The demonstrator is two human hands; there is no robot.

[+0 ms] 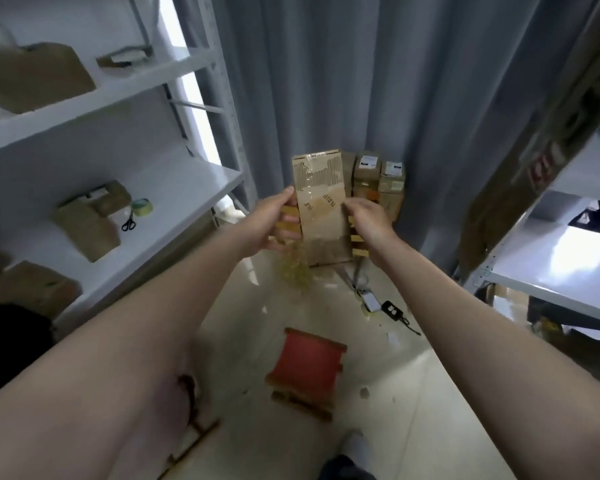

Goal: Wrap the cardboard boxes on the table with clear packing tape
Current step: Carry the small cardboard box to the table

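Note:
A tall brown cardboard box (pixel 321 202), partly covered in glossy clear tape, is held upright in the air at arm's length. My left hand (pixel 278 221) grips its left edge and my right hand (pixel 368 223) grips its right edge. A crumpled wad of yellowish tape (pixel 297 268) dangles below my left hand. Yellow strips show beside the box under both hands. Behind the box, several wrapped cardboard boxes (pixel 378 183) are stacked on the floor against the grey curtain.
White shelves (pixel 174 202) on the left carry paper bags, scissors (pixel 129 221) and a tape roll (pixel 142 206). A small red stool (pixel 307 365) stands on the floor below. Cables and an adapter (pixel 390 308) lie on the floor. Another white shelf (pixel 551 268) is on the right.

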